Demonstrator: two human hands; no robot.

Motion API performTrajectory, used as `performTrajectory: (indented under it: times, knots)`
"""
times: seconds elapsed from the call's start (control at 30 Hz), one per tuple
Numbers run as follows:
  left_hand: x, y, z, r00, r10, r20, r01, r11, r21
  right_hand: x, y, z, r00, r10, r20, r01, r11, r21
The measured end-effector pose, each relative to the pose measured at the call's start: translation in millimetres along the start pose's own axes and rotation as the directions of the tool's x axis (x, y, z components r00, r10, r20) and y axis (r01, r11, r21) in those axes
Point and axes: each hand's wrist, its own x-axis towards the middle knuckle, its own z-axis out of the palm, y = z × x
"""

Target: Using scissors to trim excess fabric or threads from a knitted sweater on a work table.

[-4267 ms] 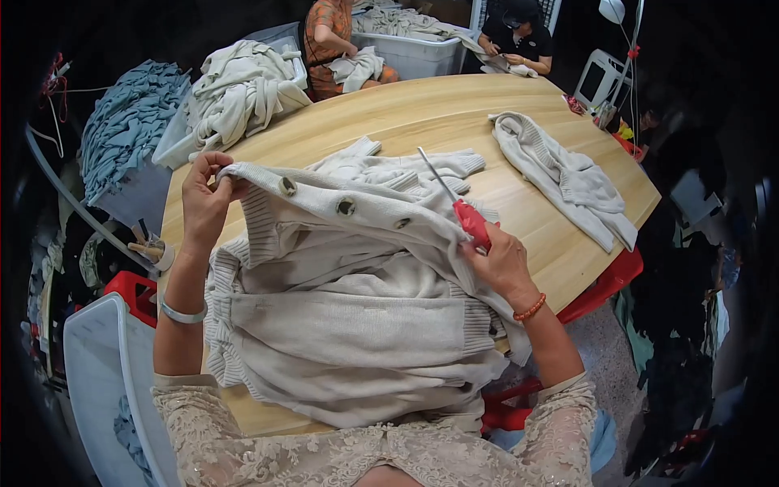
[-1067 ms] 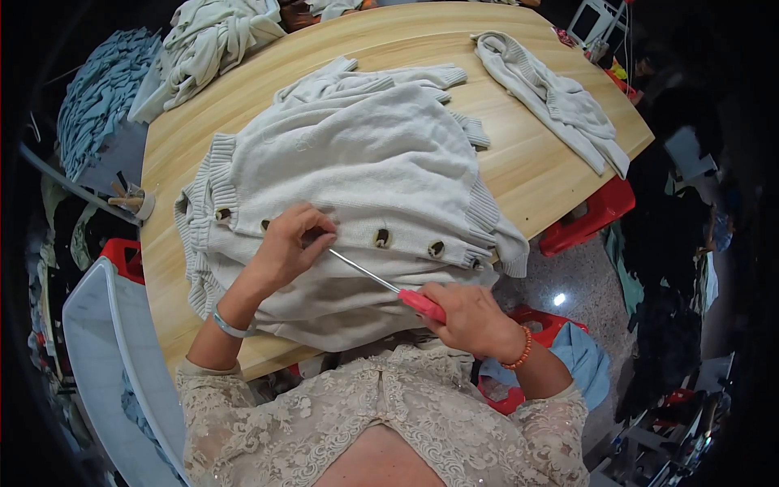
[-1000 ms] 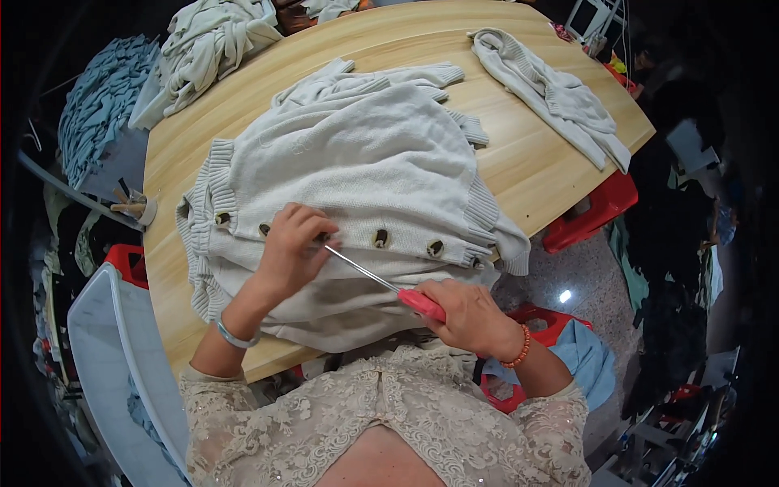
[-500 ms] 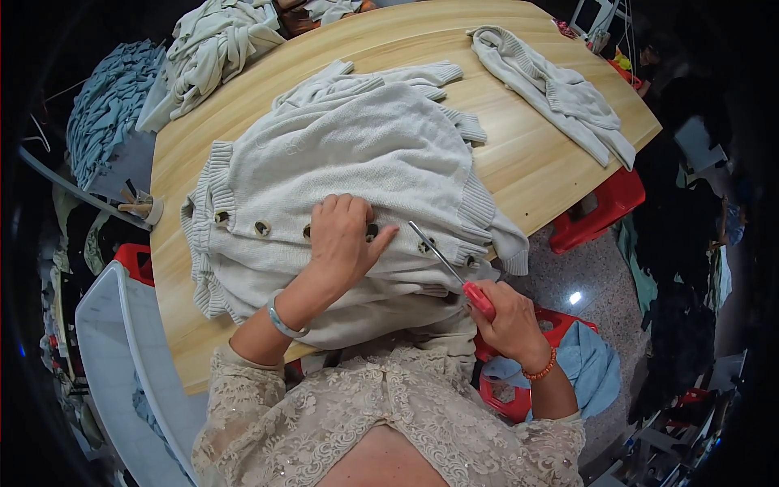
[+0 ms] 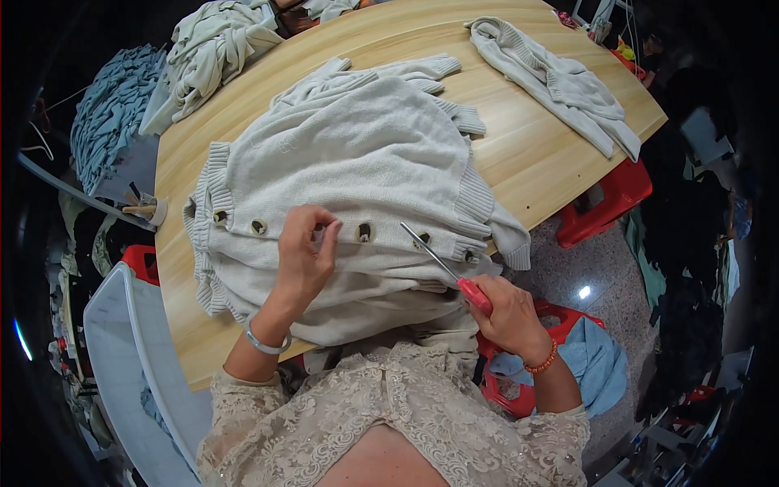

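Observation:
A light grey knitted cardigan (image 5: 349, 162) lies spread in front of me, its buttoned front band running left to right. Dark mottled buttons, such as this button (image 5: 364, 233), sit along that band. Above the band, my left hand (image 5: 304, 252) is closed, thumb and forefinger drawn together in a pinch; whatever they hold, if anything, is too small to make out. My right hand (image 5: 511, 316) grips the red handle of a tool (image 5: 430, 253) with a long, slim metal end. Its tip points up and left over the cardigan, beside a button near the right end.
The wooden table (image 5: 560, 174) carries another folded grey knit (image 5: 560, 81) at the far right. Pale garments (image 5: 215, 53) and blue-grey garments (image 5: 118, 109) are heaped at the far left. A pot of tools (image 5: 150, 209) stands by the left edge. Red stools (image 5: 604, 207) stand at right.
My left hand has lifted off the button band and moved left and slightly toward me, its fingers now pinched, uncovering a button. My right hand and the tool have barely moved.

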Motion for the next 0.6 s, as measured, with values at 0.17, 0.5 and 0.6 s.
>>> performTrajectory:
  times: [0.17, 0.5, 0.6]
  knots:
    - [-12.0, -5.3, -30.2, 0.984, 0.17, -0.05, -0.13, 0.885, 0.447, 2.2, 2.1, -1.8, 1.0, -0.023, 0.015, 0.023, 0.999, -0.022]
    - [3.5, 18.1, 14.7, 0.945, 0.137, 0.298, -0.179, 0.977, 0.118, 7.1, -1.0, -8.0, 0.995, -0.014, 0.095, 0.021, 0.997, -0.073]
    - [11.8, 2.2, 22.3, 0.862, -0.068, 0.502, 0.017, 0.994, 0.106, -2.9, 1.1, -13.5, 0.995, 0.009, 0.095, -0.001, 0.997, -0.081]
